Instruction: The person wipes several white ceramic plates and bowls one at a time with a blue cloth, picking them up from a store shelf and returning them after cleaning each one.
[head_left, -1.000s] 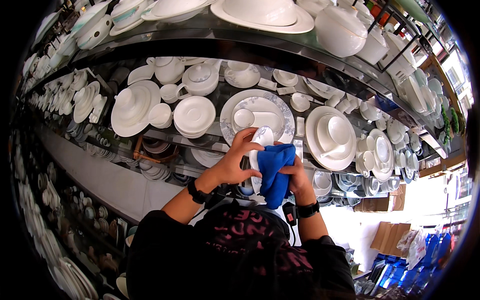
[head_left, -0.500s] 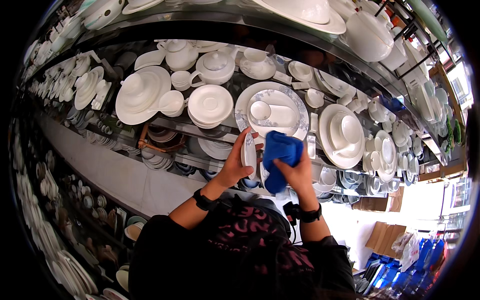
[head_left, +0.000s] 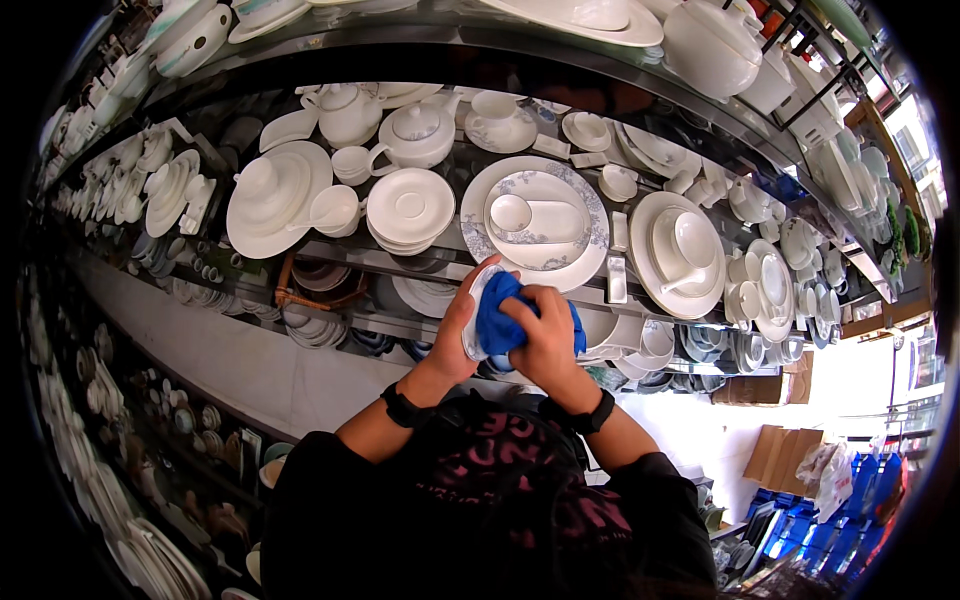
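My left hand [head_left: 452, 340] grips a small white dish [head_left: 474, 335] with a grey pattern by its edge, holding it tilted up. A blue cloth [head_left: 500, 315] is bunched in my right hand [head_left: 545, 335] and pressed against the face of the dish, hiding most of it. Just beyond my hands, a large round plate [head_left: 480, 215] with a grey-blue floral rim lies on the shelf. On it rest a smaller patterned plate, an oblong white dish [head_left: 556, 222] and a small bowl [head_left: 510, 213].
Left of the floral plate stand stacked saucers [head_left: 410, 205], a teapot [head_left: 416, 135] and a large plate set [head_left: 280, 200]. To the right is another plate set with a bowl [head_left: 692, 238]. An upper shelf [head_left: 400, 45] overhangs the far side. Cardboard [head_left: 780, 460] lies at the lower right.
My right hand has moved left with the blue cloth and now presses it onto the dish; before, cloth and dish were slightly apart. The dish has turned slightly and shifted left.
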